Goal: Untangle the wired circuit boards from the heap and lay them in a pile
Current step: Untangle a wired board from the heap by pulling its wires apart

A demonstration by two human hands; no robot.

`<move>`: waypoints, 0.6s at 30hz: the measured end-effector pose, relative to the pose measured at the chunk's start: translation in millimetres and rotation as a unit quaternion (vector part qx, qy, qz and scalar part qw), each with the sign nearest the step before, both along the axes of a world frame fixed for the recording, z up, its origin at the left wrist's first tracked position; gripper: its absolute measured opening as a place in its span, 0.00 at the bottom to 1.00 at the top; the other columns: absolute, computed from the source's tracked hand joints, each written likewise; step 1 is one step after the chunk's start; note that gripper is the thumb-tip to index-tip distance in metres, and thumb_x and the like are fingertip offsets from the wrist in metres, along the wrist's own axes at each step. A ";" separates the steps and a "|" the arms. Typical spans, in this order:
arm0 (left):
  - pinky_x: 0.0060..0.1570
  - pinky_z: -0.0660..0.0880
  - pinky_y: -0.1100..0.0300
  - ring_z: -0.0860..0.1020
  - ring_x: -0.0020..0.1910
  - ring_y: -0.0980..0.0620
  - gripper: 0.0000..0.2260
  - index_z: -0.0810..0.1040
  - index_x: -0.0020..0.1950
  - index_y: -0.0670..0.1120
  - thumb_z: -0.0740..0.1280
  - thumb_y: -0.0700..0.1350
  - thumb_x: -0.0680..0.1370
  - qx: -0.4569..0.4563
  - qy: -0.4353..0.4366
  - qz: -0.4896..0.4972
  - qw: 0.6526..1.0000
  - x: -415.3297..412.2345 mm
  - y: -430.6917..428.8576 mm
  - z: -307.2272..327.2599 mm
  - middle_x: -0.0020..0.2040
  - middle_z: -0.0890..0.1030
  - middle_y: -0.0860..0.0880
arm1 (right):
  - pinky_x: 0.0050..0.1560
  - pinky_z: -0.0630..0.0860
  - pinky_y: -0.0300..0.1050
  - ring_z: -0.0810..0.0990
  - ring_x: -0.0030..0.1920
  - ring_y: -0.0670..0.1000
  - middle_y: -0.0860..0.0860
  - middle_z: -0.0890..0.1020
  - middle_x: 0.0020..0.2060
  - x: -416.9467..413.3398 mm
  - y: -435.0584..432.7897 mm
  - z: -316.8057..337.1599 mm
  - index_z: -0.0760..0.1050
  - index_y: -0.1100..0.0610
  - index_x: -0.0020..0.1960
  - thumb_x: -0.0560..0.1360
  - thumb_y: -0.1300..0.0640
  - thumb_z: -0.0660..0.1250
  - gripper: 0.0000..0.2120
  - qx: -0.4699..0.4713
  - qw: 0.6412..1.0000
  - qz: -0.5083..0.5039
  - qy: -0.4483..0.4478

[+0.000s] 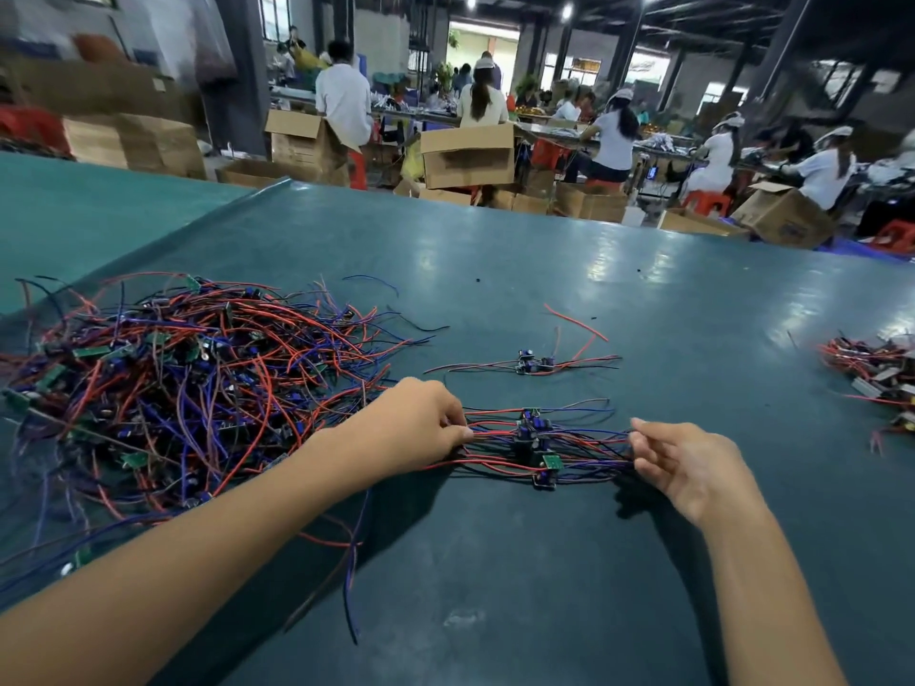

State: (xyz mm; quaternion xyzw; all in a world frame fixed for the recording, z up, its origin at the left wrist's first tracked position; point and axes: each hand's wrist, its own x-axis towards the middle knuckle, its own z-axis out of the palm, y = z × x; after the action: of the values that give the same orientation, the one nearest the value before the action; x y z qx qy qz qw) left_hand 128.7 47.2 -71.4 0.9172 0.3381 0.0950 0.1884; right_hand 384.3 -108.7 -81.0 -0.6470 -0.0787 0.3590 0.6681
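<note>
Wired circuit boards (537, 445) lie bundled; left hand (421, 423) pinches one end; right hand (693, 462) pinches the other.

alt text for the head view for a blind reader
A left hand and right hand pinch opposite wire ends of a small pile of circuit boards on a green table. A big tangled heap lies to its left.

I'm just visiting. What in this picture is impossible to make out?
Head view: how many boards the heap holds; tangled wires bury most.
Head view: the far bundle at the right; the frame edge cuts it off.
Head view: parts on the boards in the pile that the left hand and right hand pinch; too small.
Head view: what the background workers handle; blurred.
</note>
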 end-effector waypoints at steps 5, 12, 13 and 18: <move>0.59 0.74 0.49 0.78 0.59 0.44 0.16 0.79 0.65 0.51 0.62 0.56 0.82 0.163 0.006 -0.016 0.986 -22.1 -1.5 14.3 0.57 0.81 0.48 | 0.17 0.70 0.38 0.66 0.15 0.44 0.54 0.74 0.28 -3.0 5.9 15.5 0.74 0.58 0.43 0.75 0.60 0.72 0.07 0.009 0.978 -0.192 -0.087; 0.58 0.75 0.45 0.78 0.56 0.36 0.13 0.82 0.61 0.45 0.65 0.46 0.79 0.225 0.072 0.132 0.963 -82.8 90.9 47.3 0.55 0.80 0.40 | 0.34 0.73 0.48 0.72 0.28 0.45 0.45 0.75 0.28 -122.6 49.8 28.3 0.80 0.48 0.50 0.77 0.54 0.66 0.05 0.138 0.816 -0.102 -0.552; 0.58 0.75 0.45 0.77 0.57 0.36 0.12 0.82 0.61 0.44 0.66 0.45 0.79 0.214 0.093 0.140 0.962 -88.8 103.0 49.0 0.55 0.79 0.39 | 0.33 0.71 0.45 0.71 0.27 0.45 0.44 0.74 0.27 -147.7 56.7 23.0 0.81 0.50 0.50 0.77 0.55 0.67 0.05 0.150 0.779 -0.036 -0.608; 0.55 0.74 0.51 0.78 0.58 0.42 0.10 0.82 0.55 0.48 0.71 0.51 0.77 0.193 0.164 0.083 0.964 -92.9 118.0 33.2 0.54 0.79 0.46 | 0.27 0.76 0.45 0.82 0.30 0.54 0.51 0.84 0.33 -215.4 78.5 -24.2 0.83 0.59 0.50 0.73 0.62 0.71 0.06 0.174 0.654 0.153 -0.720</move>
State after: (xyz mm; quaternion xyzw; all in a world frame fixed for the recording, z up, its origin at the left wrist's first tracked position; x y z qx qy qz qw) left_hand 35.8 165.2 -38.2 0.9078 0.4147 0.0218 -0.0584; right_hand 168.9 -30.3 -105.2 -0.5538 -0.6939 -0.1424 0.4377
